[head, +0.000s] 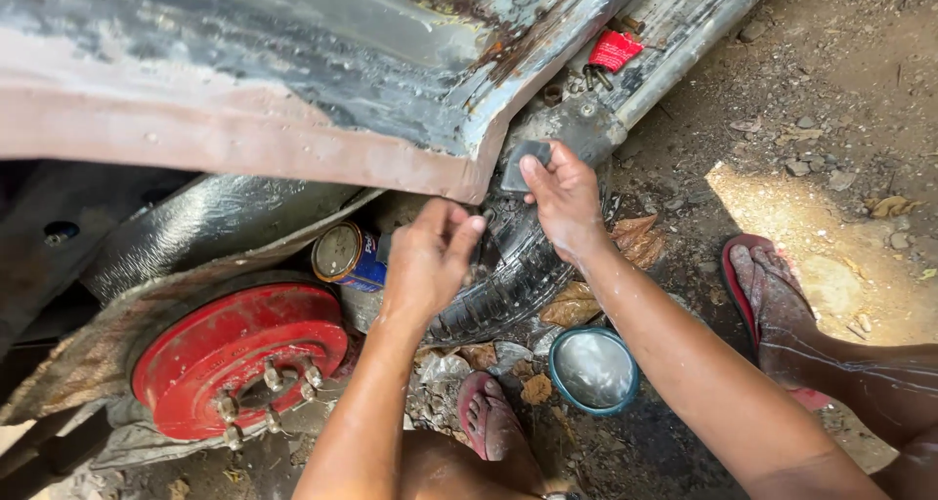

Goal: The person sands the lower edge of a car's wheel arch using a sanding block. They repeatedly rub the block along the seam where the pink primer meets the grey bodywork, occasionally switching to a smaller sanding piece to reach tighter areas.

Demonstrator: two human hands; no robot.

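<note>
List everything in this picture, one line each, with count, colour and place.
Car body panel: one, grey with rusty primer edge, top.
Brake drum: one, red, with studs, lower left.
Tin can: one, blue, beside the drum.
Tyre: one, black, under the hands.
Bowl: one, teal rim, on the ground, centre.
Red tag: one, with keys, top right.
Sandals: two, red, on the feet.
Left hand: pinching something too small to tell.
Right hand: holding a small grey pad against the panel edge.
</note>
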